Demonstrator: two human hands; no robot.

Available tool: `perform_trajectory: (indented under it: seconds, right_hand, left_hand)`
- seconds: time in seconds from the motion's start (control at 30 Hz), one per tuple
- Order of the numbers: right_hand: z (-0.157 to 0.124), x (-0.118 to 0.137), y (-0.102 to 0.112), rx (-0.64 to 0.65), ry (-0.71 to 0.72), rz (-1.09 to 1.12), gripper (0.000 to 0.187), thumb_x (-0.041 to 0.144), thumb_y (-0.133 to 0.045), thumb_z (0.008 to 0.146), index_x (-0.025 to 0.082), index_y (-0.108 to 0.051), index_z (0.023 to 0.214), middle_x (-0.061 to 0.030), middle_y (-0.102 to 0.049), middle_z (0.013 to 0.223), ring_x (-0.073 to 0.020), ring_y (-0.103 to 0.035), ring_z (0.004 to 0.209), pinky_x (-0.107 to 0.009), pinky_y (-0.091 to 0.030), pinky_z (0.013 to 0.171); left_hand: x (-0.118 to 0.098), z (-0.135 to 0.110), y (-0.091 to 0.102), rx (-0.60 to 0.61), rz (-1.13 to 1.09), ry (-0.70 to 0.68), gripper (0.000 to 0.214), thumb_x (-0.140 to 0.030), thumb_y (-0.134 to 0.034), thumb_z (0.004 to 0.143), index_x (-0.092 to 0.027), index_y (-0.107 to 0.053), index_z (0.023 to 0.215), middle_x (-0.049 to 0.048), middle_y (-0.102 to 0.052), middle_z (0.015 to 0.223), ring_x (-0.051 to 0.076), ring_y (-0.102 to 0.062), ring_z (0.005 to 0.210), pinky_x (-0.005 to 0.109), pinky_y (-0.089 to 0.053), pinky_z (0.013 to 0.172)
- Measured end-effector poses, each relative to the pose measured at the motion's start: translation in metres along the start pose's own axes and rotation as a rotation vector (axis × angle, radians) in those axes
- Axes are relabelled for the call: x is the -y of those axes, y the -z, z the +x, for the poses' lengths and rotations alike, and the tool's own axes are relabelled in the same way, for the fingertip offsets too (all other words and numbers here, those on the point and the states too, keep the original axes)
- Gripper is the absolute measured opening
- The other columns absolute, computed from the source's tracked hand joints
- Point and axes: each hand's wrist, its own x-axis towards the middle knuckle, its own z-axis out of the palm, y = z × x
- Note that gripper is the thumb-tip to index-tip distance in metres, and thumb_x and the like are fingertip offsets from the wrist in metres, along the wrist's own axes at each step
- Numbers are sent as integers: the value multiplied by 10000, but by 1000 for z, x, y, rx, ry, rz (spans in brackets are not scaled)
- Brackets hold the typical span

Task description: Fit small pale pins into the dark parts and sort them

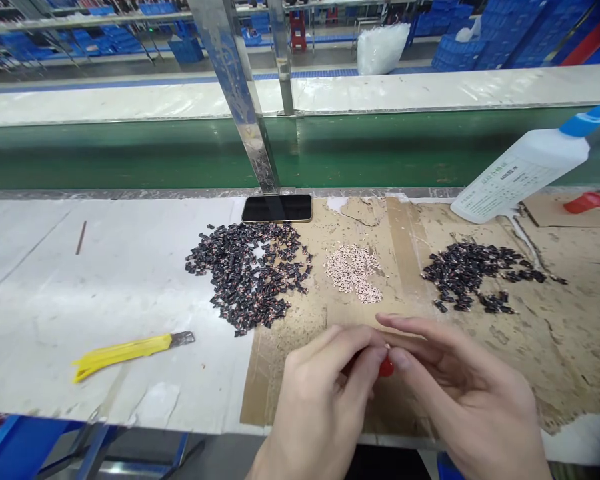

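My left hand (pixel 325 393) and my right hand (pixel 465 393) meet at the near edge of the bench, fingertips pinched together around a small red part (pixel 386 367). A tiny pale piece shows at the fingertips just above it. Both hands hover over a sheet of brown cardboard (pixel 555 333). Beyond them lie a big heap of small black parts (pixel 250 273), a little heap of pale beige pieces (pixel 354 270) and a second heap of black parts (pixel 475 273).
A yellow utility knife (pixel 130 350) lies on the white bench at the left. A black phone (pixel 277 208) rests flat at the back edge. A white squeeze bottle with a blue nozzle (pixel 525 170) leans at the right, a red cap (pixel 585 202) beside it. A green conveyor (pixel 130 153) runs behind.
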Motion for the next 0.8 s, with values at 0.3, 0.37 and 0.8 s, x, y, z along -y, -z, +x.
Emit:
perform_trajectory:
  seconds: [0.3, 0.37, 0.8]
  right_hand:
    - [10, 5, 18, 210, 132, -21, 113, 173, -776, 872, 284, -795, 863, -27, -811, 887, -165, -787, 795, -184, -652, 695]
    - [11, 5, 23, 261, 161, -50, 132, 159, -755, 888, 288, -779, 876, -15, -804, 898, -154, -778, 804, -184, -641, 708]
    - [0, 3, 36, 444, 287, -290, 148, 142, -669, 909, 288, -665, 938, -25, -736, 949, -170, -744, 779, -212, -622, 680]
  left_hand:
    - [-17, 2, 10, 248, -397, 499, 184, -184, -636, 915, -189, -716, 750, -24, -590, 597, 97, -536, 518, 177, -448, 509]
    - [-18, 2, 12, 270, -433, 558, 141, -197, -657, 896, -188, -731, 776, -24, -601, 593, 94, -529, 507, 178, -446, 506]
    - [-14, -4, 11, 362, -497, 692, 103, -162, -726, 832, -199, -799, 769, -30, -624, 573, 91, -568, 488, 163, -478, 480]
